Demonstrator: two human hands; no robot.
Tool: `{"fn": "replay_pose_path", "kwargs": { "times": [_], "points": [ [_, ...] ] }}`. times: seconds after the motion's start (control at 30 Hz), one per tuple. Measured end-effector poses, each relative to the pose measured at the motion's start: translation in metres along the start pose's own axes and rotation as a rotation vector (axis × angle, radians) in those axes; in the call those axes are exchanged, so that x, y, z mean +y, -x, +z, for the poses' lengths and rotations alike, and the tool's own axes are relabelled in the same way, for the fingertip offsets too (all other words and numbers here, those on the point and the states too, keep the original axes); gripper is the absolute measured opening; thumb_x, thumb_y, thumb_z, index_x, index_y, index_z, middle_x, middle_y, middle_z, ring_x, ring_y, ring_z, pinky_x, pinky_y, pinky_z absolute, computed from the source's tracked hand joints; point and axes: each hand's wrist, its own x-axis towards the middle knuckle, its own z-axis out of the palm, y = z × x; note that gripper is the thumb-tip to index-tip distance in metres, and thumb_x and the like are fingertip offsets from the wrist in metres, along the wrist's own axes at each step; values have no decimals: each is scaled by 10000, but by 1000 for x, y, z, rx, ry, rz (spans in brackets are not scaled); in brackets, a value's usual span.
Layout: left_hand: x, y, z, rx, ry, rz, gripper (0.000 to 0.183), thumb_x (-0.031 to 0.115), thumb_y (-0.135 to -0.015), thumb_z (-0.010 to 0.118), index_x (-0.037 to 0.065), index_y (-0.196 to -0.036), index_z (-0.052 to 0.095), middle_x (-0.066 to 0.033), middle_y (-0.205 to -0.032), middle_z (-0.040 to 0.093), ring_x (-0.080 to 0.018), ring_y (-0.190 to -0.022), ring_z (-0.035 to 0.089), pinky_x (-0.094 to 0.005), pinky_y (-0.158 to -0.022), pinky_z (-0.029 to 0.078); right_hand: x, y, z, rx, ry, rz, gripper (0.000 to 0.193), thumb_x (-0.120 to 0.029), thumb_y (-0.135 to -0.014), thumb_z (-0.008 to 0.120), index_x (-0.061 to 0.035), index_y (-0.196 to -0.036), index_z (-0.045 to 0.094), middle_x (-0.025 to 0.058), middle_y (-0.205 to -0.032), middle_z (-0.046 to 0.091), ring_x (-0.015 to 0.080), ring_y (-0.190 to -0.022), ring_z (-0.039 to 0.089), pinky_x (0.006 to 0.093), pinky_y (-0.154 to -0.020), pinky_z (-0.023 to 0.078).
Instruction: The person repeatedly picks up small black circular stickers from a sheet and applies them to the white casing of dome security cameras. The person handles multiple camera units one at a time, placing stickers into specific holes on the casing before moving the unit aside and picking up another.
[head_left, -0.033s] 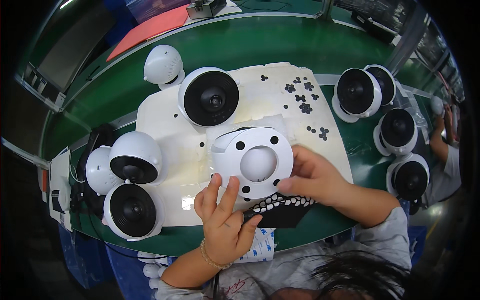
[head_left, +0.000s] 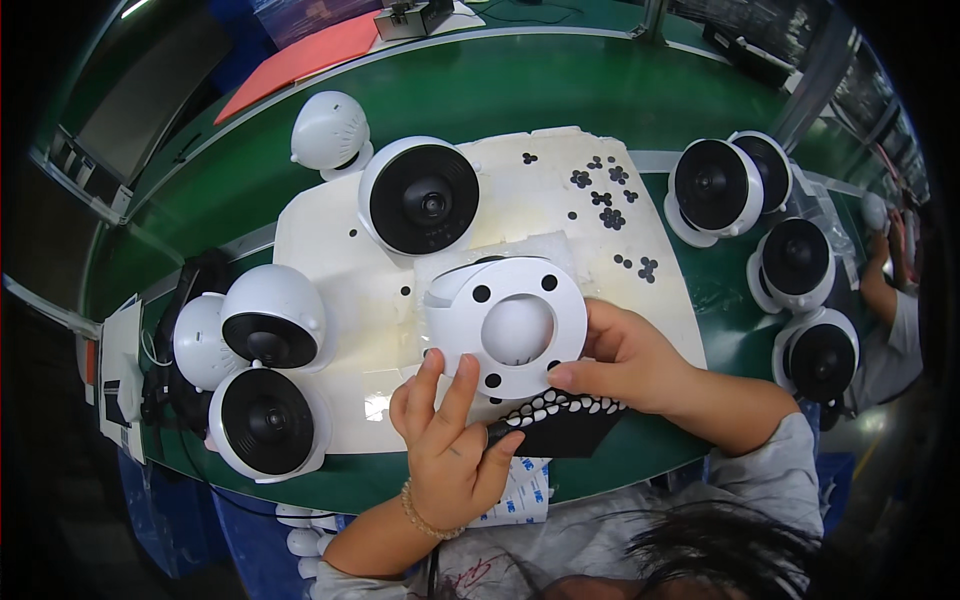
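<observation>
A white camera (head_left: 440, 320) lies on a pale foam pad with its ring-shaped base (head_left: 575, 320) facing up. Round black pads sit around the base, one partly under my right thumb. My right hand (head_left: 635, 365) grips the base's right edge, thumb on top and fingers around the side. At the lower left, my left hand (head_left: 445, 440) has two fingers stretched against the base. Its thumb and index finger pinch the end of a black sheet (head_left: 565, 435) dotted with white round spots.
White cameras with black fronts stand at left (head_left: 270, 420), behind (head_left: 420, 195) and at right (head_left: 715, 185). Loose black pads (head_left: 612, 217) lie on the cream board (head_left: 330, 230). Printed backing paper (head_left: 525, 495) hangs by the table's near edge. Another person's arm (head_left: 880, 290) shows far right.
My right thumb has slid slightly left over the pad at the base's lower right. The left hand and the camera stay almost where they were.
</observation>
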Motion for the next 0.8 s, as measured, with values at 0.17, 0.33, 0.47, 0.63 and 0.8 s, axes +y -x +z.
{"fn": "replay_pose_path", "kwargs": {
  "times": [0.17, 0.33, 0.47, 0.63, 0.8],
  "points": [
    [-4, 2, -11, 29, 176, 69, 245, 167, -678, 662, -8, -595, 512, -225, -1176, 503, -387, -1113, 433, -447, -802, 332, -27, -16, -23, 24, 6, -14, 336, -95, -712, 660, -12, -1022, 560, 30, -874, 615, 74, -743, 550, 207, -654, 422],
    [-6, -7, -19, -85, 442, 63, 177, 103, -645, 693, -14, -718, 582, -174, -1098, 564, -276, -813, 594, -334, -648, 449, -54, -59, -58, 364, 577, -378, 290, -76, -703, 620, -30, -988, 592, 18, -813, 581, 119, -715, 550, 245, -641, 430],
    [-4, -5, -23, -262, 528, 76, 281, 106, -662, 693, 23, -913, 597, -99, -1057, 599, -213, -762, 612, -282, -615, 472, -32, -140, -107, 729, 1695, -781, 191, -56, -731, 542, -59, -905, 620, 72, -824, 546, 236, -784, 556, 337, -680, 462],
    [-6, -4, -29, -411, 610, 61, 311, 116, -692, 672, 53, -982, 580, -74, -959, 622, -215, -766, 615, -300, -637, 492, -15, -180, -165, 794, 1711, -490, 169, -120, -758, 529, -59, -883, 625, 79, -903, 569, 262, -860, 548, 376, -729, 451],
    [4, -6, -62, -260, 601, -165, 223, 123, -764, 615, 25, -953, 549, -134, -895, 621, -219, -753, 613, -310, -627, 486, -40, -161, -99, 733, 1699, -612, 213, -162, -775, 548, -36, -939, 599, 117, -1034, 562, 271, -954, 528, 372, -823, 415]
  ]
}}
